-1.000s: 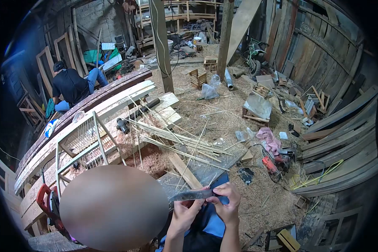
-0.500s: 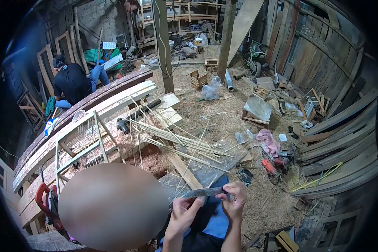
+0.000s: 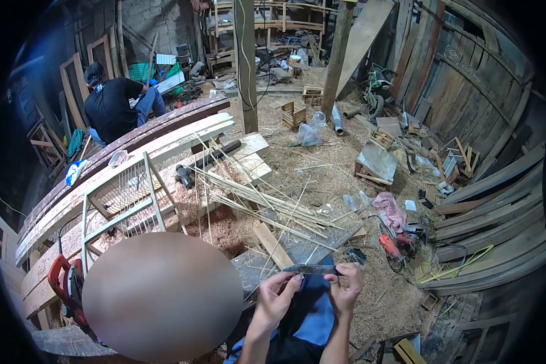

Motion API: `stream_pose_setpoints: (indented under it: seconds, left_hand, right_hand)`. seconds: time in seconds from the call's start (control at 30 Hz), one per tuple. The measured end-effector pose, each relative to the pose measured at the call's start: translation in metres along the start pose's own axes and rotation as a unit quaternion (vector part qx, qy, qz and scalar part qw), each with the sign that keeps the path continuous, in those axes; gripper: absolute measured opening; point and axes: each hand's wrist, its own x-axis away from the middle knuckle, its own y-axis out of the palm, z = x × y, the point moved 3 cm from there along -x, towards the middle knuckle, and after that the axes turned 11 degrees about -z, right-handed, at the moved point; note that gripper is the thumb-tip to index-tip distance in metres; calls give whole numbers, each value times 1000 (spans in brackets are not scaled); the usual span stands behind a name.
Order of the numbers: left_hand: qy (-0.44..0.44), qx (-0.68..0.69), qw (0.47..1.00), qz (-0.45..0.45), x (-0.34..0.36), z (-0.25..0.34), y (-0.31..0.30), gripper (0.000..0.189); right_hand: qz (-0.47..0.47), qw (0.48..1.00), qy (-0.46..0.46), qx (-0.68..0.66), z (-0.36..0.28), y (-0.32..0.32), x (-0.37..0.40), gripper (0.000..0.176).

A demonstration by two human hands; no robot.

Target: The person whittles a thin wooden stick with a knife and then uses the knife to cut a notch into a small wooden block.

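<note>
Our left hand (image 3: 274,302) and right hand (image 3: 344,291) pinch dark blade-like strip (image 3: 314,269) between them, fingers nearly closed. If edge sharp, slipping thumb could cut us; loose pinch could drop it.

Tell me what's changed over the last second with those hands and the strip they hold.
The dark strip has moved right and slightly away from the body. The left hand now grips nearer its left end, so the hands are farther apart; the right hand still holds the right end. The sticks and red tool stayed put.
</note>
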Motion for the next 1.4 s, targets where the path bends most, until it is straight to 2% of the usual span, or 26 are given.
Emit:
stream_pose_setpoints:
  seconds: [0.23,0.27,0.3,0.33,0.37,0.53,0.73,0.8,0.87,1.03,1.27,1.4]
  left_hand:
    - [6,10,1000,-6,-1,-1,1,23]
    - [16,8,1000,8,0,3,1,27]
    - [-12,-29,999,32,8,14,-6,29]
    - [-40,-67,995,57,16,26,-19,32]
    - [-26,-53,995,79,21,23,-30,33]
    - [9,-17,999,28,11,32,-10,35]
    - [-30,61,998,12,9,21,-3,35]
    - [-38,60,997,3,8,16,-6,31]
    - [-45,62,997,-5,8,9,-8,28]
    - [20,25,999,18,6,8,-1,13]
    - [11,-23,1000,-5,8,3,-2,16]
    - [25,-25,999,5,8,7,0,23]
  right_hand:
    - [6,1000,-5,5,6,-3,0,31]
    - [74,995,62,-3,21,-9,4,28]
    - [141,982,129,-11,43,-21,12,26]
    - [167,973,162,14,72,-50,26,26]
    - [194,961,192,35,94,-68,36,27]
    - [135,980,147,4,59,-60,27,33]
    - [66,988,101,-94,-12,-8,-4,33]
    - [-5,996,33,-81,-29,4,-10,34]
    - [-13,996,15,-82,-42,9,-15,34]
    - [-30,994,-1,-101,-50,12,-16,32]
    - [-40,995,-13,-91,-56,1,-21,32]
    - [-61,992,-16,-105,-60,2,-23,33]
